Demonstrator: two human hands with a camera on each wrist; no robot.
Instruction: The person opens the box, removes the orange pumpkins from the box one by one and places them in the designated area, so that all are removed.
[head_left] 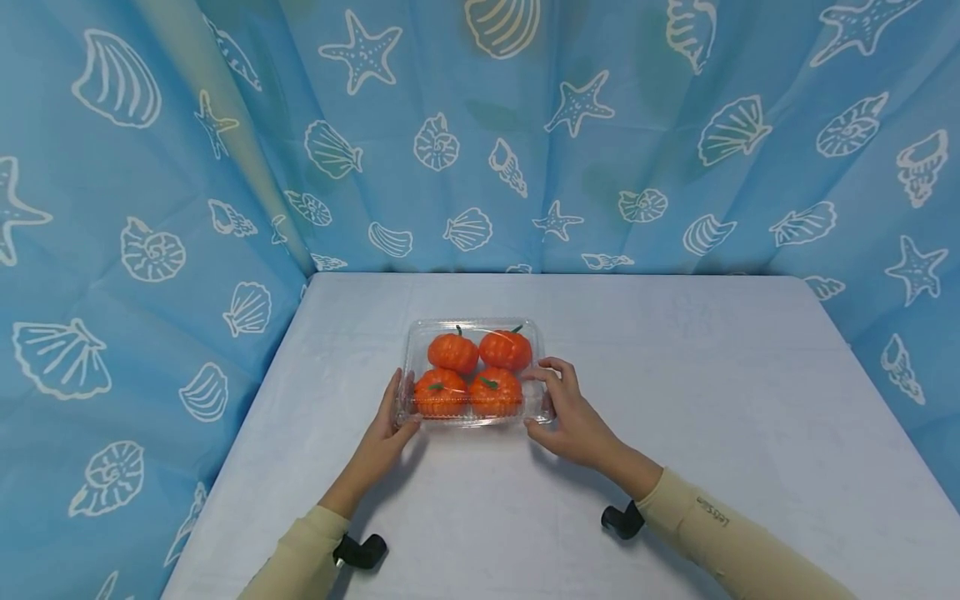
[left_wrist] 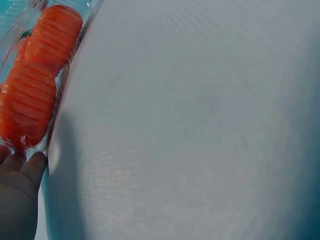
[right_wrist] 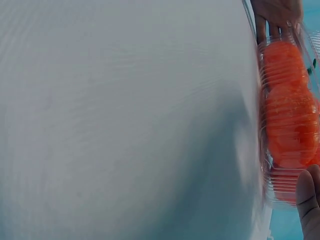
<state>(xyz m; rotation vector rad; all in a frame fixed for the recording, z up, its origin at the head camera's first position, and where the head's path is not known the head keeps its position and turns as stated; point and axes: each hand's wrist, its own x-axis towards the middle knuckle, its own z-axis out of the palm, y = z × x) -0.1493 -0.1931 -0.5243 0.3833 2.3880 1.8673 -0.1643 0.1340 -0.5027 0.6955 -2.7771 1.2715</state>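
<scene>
A clear plastic clamshell box (head_left: 471, 423) sits near the middle of the table, with several small orange pumpkins (head_left: 496, 392) with green stems inside it. My left hand (head_left: 382, 442) holds the box's left side, thumb at the near left corner and fingers along the side. On the right side my right hand (head_left: 567, 421) grips the box, fingers bent over its edge and thumb at the near corner. The left wrist view shows the ribbed wall over the pumpkins (left_wrist: 30, 100), fingertips at its end. In the right wrist view a thumb (right_wrist: 307, 195) lies against the box.
A white cloth covers the table (head_left: 712, 375). Behind and to the left hangs a blue curtain (head_left: 465, 167) printed with white shells and starfish. Black wrist-worn devices (head_left: 622, 522) sit below both sleeves (head_left: 738, 537).
</scene>
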